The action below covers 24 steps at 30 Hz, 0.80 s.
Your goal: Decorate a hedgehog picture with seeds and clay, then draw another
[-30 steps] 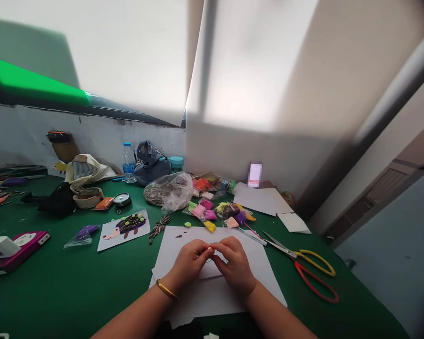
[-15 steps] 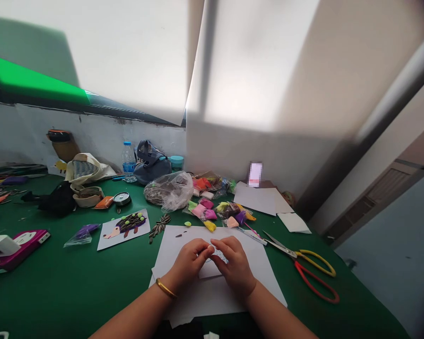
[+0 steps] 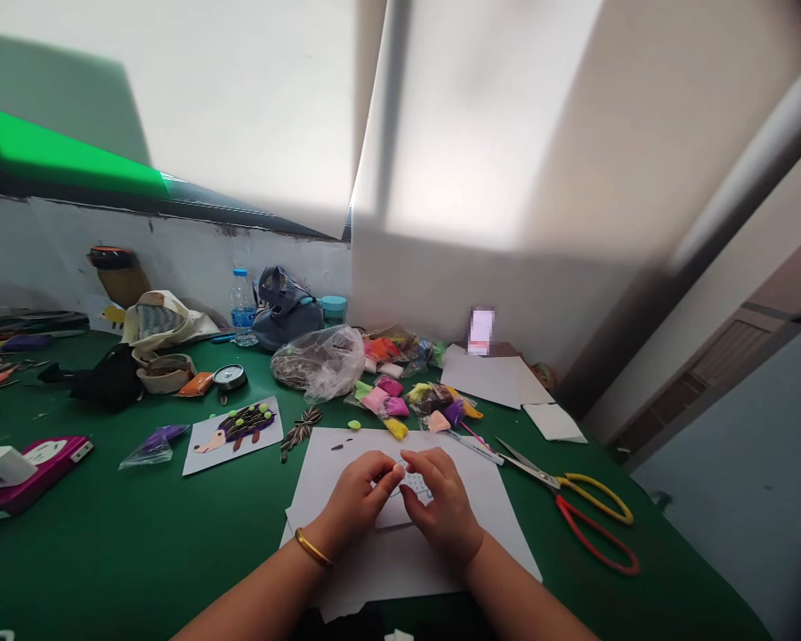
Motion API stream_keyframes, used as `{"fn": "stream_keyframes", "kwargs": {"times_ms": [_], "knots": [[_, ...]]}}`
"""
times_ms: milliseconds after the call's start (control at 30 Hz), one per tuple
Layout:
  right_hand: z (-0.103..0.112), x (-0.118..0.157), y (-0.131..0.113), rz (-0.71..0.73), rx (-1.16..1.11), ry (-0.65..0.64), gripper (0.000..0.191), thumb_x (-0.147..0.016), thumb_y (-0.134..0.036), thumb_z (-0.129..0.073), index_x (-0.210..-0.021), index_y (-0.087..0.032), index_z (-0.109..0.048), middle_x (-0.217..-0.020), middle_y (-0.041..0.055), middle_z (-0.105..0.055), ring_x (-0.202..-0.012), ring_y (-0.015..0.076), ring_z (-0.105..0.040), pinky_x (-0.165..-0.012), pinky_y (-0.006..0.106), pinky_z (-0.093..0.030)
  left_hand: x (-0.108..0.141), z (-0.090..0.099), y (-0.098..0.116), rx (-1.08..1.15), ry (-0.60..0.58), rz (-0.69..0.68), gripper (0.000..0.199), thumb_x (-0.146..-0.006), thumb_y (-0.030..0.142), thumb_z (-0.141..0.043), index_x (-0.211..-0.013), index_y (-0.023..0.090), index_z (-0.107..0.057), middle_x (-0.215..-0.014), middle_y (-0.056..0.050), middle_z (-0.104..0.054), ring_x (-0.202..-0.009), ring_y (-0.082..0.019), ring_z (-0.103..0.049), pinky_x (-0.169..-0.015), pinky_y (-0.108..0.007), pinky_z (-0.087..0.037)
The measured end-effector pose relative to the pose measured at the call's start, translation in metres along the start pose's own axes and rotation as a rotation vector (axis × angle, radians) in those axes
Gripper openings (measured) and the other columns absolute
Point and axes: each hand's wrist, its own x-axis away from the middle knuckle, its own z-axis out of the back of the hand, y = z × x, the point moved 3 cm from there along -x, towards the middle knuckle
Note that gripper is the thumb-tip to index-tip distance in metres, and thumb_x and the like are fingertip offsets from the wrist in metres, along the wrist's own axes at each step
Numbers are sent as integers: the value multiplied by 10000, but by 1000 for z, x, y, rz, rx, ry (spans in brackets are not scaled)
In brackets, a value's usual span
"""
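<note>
My left hand (image 3: 359, 495), with a gold bangle at its wrist, pinches a small pale piece (image 3: 399, 472) between thumb and fingertips. Close beside it my right hand (image 3: 441, 504) is curved, its thumb and fingers apart, with the fingertips near the pale piece. Both hands are over a small card (image 3: 415, 484) with blue marks, partly hidden by them. Under the card lie large white sheets (image 3: 400, 570). Some dark seeds (image 3: 337, 447) and a light green blob (image 3: 353, 425) are near the sheets' top edge.
Large scissors (image 3: 561, 482) lie open at the right. Behind the sheets are coloured clay packets (image 3: 387, 398), a clear plastic bag (image 3: 320, 361) and a marker (image 3: 477, 447). A hedgehog picture (image 3: 237, 434), purple packet (image 3: 157, 443) and magenta box (image 3: 46, 472) are at the left on the green table.
My right thumb and fingers have parted slightly, moving a little away from my left fingertips. More of the blue-marked card shows between the hands.
</note>
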Motion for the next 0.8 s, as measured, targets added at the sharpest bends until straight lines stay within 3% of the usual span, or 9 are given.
{"fn": "stream_keyframes", "kwargs": {"times_ms": [67,300,533,800], "knots": [[1,-1,-2,35,-9,-20,432,-900,-167,-556,-1316,-283,-548,-1010,54,-673,-923,228,-605,-821,415,-495,1,0,0,6,-2,-8,323,-962,450,-508,-834,196,-661,-811,-28,-650,-767,-168,-579,-719,-277,-446],[3,-3,-2,13,-33,44,101,-916,-249,-637,-1015,-244,-657,-914,49,-670,-858,215,-594,-759,377,-495,2,0,3,8,-41,-18,297,-957,447,-528,-899,201,-684,-846,-24,-660,-795,-165,-585,-736,-280,-447],[3,-3,-4,60,-17,15,298,-935,-242,-621,-1228,-298,-626,-968,47,-678,-886,213,-602,-780,382,-505,1,-1,-2,-6,-30,-35,333,-983,438,-462,-908,192,-673,-844,-36,-652,-797,-172,-588,-733,-289,-454],[5,-2,-2,2,-49,51,81,-918,-262,-648,-989,-248,-682,-896,48,-658,-846,209,-592,-743,368,-497,1,-2,2,0,-57,-25,309,-959,438,-512,-856,194,-671,-830,-27,-657,-787,-166,-586,-735,-284,-452]]}}
